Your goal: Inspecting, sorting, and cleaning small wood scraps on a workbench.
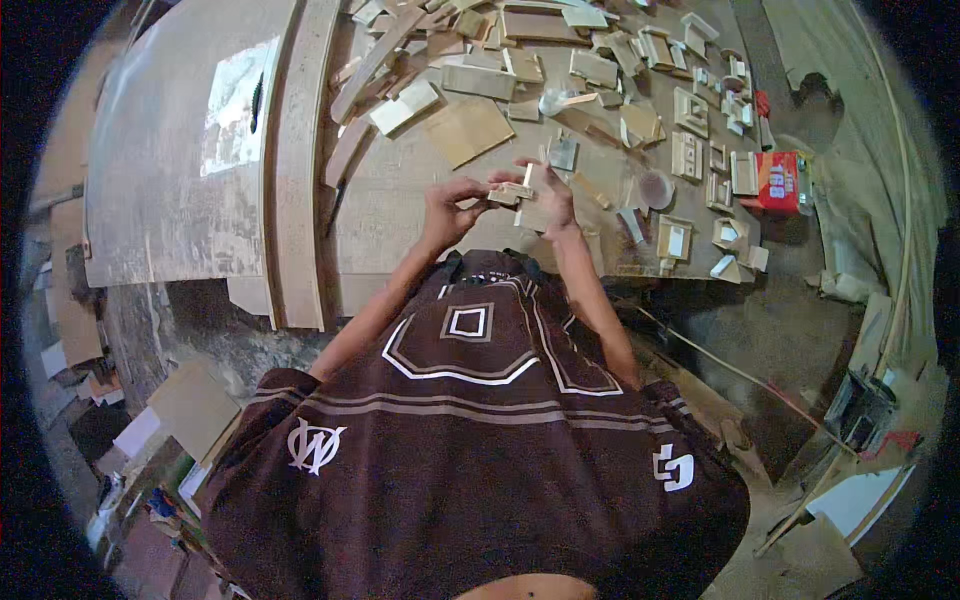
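Observation:
Near the front edge of the workbench (385,215), my two hands meet over a small pale wooden piece. My left hand (452,210) is closed, its thumb and fingers pinching the left end of a small wooden block (507,194). A thin, flat piece of wood (533,212) stands upright in my right hand (561,208), with the fingers wrapped behind it. The block touches this flat piece or lies right across it; the exact joint is too small to tell.
Wood offcuts, among them a square board (470,132), cover the back of the bench. Several small assembled wooden pieces (688,155) stand at the right, beside a red box (783,183). A round container (656,189) is nearer. Long planks (292,180) lie at the left.

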Demonstrator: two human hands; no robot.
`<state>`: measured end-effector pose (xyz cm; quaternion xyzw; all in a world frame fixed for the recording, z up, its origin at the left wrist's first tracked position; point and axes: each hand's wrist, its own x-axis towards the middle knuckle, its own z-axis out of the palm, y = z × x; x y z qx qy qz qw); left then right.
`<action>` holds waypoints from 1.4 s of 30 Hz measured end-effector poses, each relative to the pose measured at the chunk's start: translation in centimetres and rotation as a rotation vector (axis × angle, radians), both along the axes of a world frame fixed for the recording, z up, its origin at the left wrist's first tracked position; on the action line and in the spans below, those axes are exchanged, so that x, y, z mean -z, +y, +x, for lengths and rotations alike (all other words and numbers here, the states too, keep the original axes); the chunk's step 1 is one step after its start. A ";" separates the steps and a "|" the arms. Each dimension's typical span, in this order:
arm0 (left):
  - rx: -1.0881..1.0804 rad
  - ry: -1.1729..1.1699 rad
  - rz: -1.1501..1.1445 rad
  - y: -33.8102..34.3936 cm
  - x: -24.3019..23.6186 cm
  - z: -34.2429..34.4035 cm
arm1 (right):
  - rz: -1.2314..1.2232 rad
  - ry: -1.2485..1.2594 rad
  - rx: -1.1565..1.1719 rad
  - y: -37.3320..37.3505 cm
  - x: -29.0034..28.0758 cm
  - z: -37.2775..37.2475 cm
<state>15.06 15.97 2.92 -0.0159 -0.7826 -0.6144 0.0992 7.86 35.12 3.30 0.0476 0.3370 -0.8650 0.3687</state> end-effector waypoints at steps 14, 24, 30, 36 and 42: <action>0.005 -0.086 0.071 -0.1 1.6 -0.1 | 0.197 0.038 -0.002 -0.2 1.9 -0.5; 0.367 -0.913 1.310 -2.4 2.0 -1.3 | -0.034 0.212 -0.100 1.6 1.2 -3.4; 0.277 -0.928 0.995 -2.2 2.3 -1.6 | 0.371 0.628 -0.176 -0.1 0.0 -3.5; 0.071 -0.716 0.687 -2.8 0.1 -2.0 | 0.470 0.516 -0.154 1.1 1.4 -3.9; -0.016 -0.465 0.656 -1.5 1.8 -1.2 | 0.298 0.352 -0.082 0.7 0.4 -3.1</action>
